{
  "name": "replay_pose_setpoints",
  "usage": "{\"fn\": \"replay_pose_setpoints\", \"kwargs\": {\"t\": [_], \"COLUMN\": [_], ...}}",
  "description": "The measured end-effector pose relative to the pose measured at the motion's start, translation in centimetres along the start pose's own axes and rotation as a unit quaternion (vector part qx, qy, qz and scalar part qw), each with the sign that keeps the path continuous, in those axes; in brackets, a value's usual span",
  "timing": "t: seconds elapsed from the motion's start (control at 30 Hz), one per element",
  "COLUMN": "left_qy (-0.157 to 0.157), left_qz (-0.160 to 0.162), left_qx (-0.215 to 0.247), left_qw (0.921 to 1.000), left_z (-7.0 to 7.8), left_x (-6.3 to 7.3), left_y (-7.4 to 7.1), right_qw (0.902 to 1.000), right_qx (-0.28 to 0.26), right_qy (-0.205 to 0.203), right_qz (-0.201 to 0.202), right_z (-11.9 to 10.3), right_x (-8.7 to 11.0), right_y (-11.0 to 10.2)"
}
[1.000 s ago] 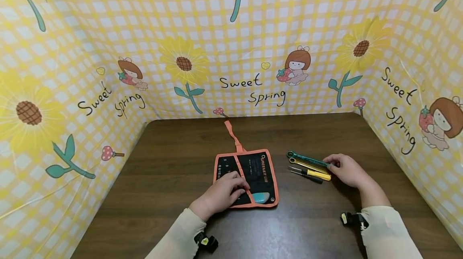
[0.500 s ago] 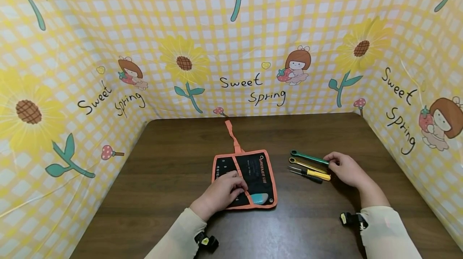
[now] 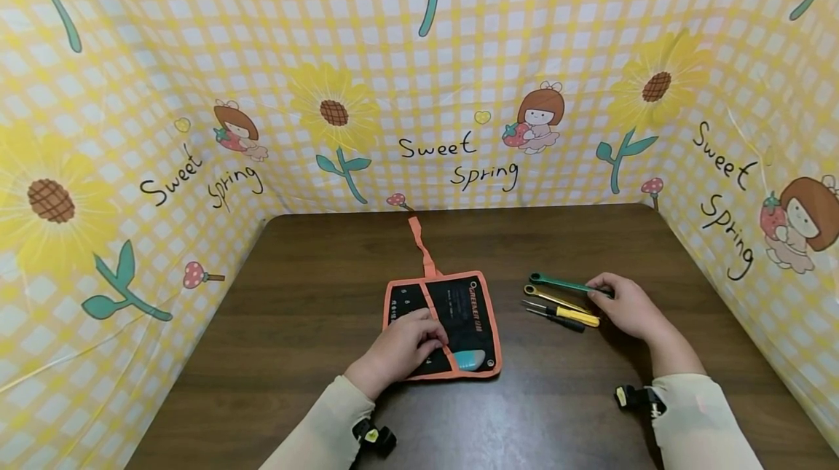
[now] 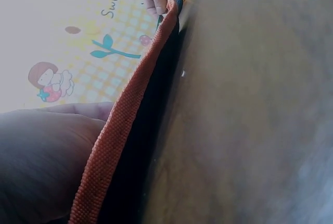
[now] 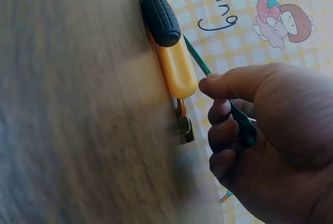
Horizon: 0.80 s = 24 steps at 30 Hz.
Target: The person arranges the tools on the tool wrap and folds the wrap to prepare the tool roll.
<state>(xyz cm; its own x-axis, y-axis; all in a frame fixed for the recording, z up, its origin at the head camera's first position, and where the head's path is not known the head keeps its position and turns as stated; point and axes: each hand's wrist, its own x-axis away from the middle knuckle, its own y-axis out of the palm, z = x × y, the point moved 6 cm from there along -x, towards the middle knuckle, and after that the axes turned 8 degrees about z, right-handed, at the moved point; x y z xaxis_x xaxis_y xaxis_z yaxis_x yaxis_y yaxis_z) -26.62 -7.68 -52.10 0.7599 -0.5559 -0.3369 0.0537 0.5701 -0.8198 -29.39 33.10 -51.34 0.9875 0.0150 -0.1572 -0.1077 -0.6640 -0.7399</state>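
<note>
On the table lies a black tool pouch (image 3: 462, 313) with orange trim. My left hand (image 3: 403, 350) lies over its lower left part, thumb and finger pinching the orange pocket edge. A light-blue handle (image 3: 470, 360) pokes out of the pocket beside the fingertips. My right hand (image 3: 625, 302) grips the near end of a green ratchet wrench (image 3: 560, 283); in the right wrist view, the fingers curl round the green shaft (image 5: 240, 117). Just in front lie a gold-coloured wrench (image 3: 547, 296), a yellow-handled tool (image 3: 583, 316) and a black-handled screwdriver (image 3: 566, 323).
An orange strap (image 3: 419, 244) runs from the pouch toward the back of the brown wooden table (image 3: 301, 295). Yellow checked cloth (image 3: 419, 91) with printed flowers hangs around the back and both sides. Each wrist wears a small black camera mount (image 3: 375, 437).
The right hand has raised the green wrench and drawn it slightly away from the gold-coloured one. The pouch has shifted slightly left under the left hand.
</note>
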Motion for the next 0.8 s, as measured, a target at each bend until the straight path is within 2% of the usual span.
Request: {"fn": "replay_pose_setpoints", "kwargs": {"t": [0.27,0.53,0.8], "left_qy": [0.0,0.003,-0.002], "left_qz": [0.0,0.004,-0.004], "left_qx": [-0.001,-0.002,0.004], "left_qw": [1.0,1.0,1.0], "left_z": [0.1,0.1,0.1], "left_x": [-0.1,-0.1,-0.1], "left_y": [0.0,0.0,0.0], "right_qw": [1.0,0.9992,0.9984], "right_qx": [-0.003,-0.029,-0.049], "right_qy": [0.004,-0.012,-0.019], "right_qz": [0.005,0.023,0.019], "right_z": [-0.5,-1.4,-2.4], "right_x": [0.0,0.1,0.1], "right_y": [-0.2,-0.1,0.6]}}
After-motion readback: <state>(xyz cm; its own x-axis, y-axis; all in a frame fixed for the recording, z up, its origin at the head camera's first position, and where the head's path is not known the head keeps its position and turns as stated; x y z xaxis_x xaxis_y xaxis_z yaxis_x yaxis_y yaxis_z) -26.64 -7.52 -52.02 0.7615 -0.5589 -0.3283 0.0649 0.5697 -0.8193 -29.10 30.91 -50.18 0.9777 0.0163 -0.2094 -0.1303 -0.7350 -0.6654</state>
